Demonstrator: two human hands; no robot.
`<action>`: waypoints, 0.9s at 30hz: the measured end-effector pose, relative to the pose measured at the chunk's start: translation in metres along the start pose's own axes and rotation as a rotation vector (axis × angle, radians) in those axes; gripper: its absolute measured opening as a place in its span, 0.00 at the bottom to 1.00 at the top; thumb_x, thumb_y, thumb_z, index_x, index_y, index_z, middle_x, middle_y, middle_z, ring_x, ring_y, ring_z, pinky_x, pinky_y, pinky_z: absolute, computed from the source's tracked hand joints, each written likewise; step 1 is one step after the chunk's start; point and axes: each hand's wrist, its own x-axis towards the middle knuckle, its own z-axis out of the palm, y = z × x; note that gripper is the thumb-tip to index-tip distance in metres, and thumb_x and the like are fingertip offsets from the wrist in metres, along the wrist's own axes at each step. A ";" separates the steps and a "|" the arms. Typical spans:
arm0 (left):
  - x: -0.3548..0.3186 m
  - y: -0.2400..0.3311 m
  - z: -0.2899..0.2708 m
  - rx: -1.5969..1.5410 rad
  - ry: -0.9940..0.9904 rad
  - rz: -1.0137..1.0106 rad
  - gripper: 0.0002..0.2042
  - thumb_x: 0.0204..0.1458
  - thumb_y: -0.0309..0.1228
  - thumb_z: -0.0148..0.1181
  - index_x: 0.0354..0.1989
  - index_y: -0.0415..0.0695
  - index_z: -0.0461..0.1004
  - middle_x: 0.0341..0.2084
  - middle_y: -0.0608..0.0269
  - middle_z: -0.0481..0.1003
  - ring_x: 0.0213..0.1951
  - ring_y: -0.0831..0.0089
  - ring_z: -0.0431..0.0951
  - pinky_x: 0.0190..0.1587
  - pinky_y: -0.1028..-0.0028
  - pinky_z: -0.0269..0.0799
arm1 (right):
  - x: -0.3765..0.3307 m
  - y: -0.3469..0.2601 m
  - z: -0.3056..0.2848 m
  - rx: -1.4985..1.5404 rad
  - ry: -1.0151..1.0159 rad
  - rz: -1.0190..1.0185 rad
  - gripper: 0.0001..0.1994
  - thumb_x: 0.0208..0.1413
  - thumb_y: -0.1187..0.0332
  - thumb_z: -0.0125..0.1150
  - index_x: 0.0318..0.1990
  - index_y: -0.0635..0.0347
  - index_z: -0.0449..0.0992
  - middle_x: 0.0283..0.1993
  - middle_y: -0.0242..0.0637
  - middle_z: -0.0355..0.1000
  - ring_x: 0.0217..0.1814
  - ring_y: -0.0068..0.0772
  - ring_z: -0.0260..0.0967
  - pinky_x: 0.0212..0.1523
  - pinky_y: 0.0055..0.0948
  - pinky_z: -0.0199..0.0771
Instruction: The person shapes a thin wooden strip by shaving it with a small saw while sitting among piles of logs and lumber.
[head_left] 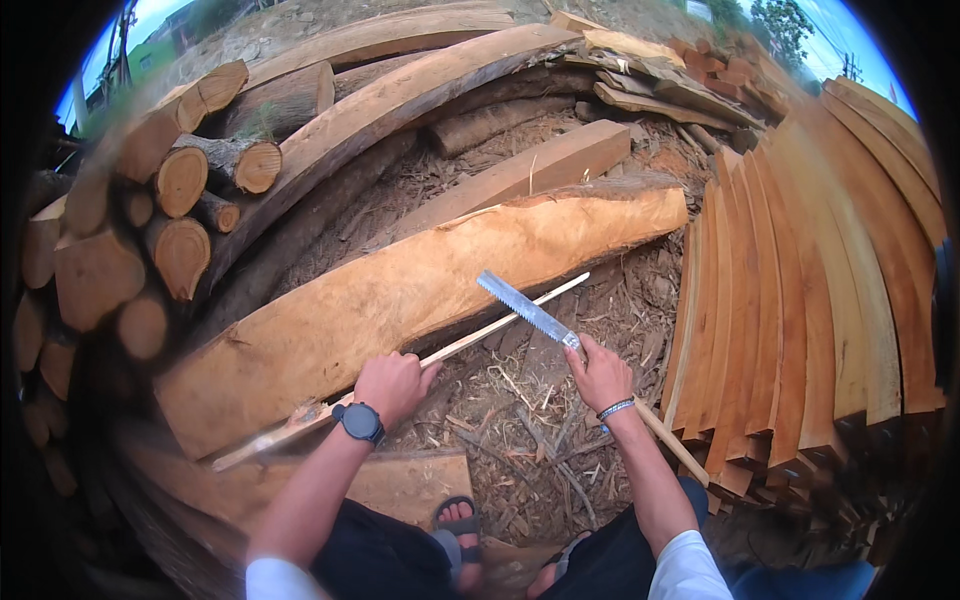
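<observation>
My left hand (393,384), with a dark watch on the wrist, presses down on a long thin wooden stick (480,335) that runs diagonally along the edge of a big pale sawn slab (400,290). In my right hand (600,375), which has a bead bracelet, I grip the handle of a hand saw (525,308). Its toothed metal blade points up and to the left and crosses over the stick. A second thin stick (672,443) runs down to the right past my right wrist.
Round cut logs (180,200) are piled at the left. A stack of thin curved boards (800,300) stands on edge at the right. More planks and slabs lie behind. Bark and wood chips (520,440) cover the ground by my sandalled feet (458,520).
</observation>
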 end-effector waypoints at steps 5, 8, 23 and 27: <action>-0.004 -0.006 -0.004 0.025 -0.005 -0.013 0.28 0.61 0.50 0.50 0.20 0.38 0.79 0.19 0.45 0.77 0.24 0.52 0.80 0.29 0.59 0.76 | -0.012 -0.023 -0.005 -0.028 -0.086 -0.034 0.19 0.63 0.47 0.50 0.48 0.51 0.73 0.33 0.52 0.77 0.34 0.57 0.76 0.32 0.53 0.75; 0.000 0.002 -0.004 0.014 0.020 -0.004 0.28 0.61 0.50 0.50 0.21 0.38 0.80 0.19 0.44 0.77 0.25 0.52 0.80 0.29 0.59 0.76 | -0.007 -0.010 -0.015 -0.087 -0.041 -0.006 0.20 0.64 0.47 0.49 0.45 0.53 0.72 0.32 0.53 0.77 0.34 0.58 0.76 0.32 0.54 0.75; 0.000 0.004 0.002 -0.030 -0.061 0.000 0.29 0.60 0.52 0.50 0.22 0.36 0.80 0.22 0.41 0.78 0.28 0.49 0.81 0.32 0.57 0.77 | -0.019 0.001 -0.015 -0.077 -0.114 0.037 0.21 0.66 0.47 0.44 0.43 0.56 0.70 0.27 0.54 0.76 0.31 0.60 0.76 0.33 0.56 0.74; 0.000 0.004 0.006 0.002 -0.061 0.021 0.28 0.60 0.51 0.50 0.22 0.36 0.79 0.22 0.41 0.78 0.27 0.49 0.81 0.32 0.58 0.77 | -0.027 -0.005 -0.013 -0.118 -0.190 0.035 0.21 0.65 0.46 0.44 0.43 0.56 0.70 0.27 0.55 0.76 0.32 0.60 0.76 0.32 0.55 0.74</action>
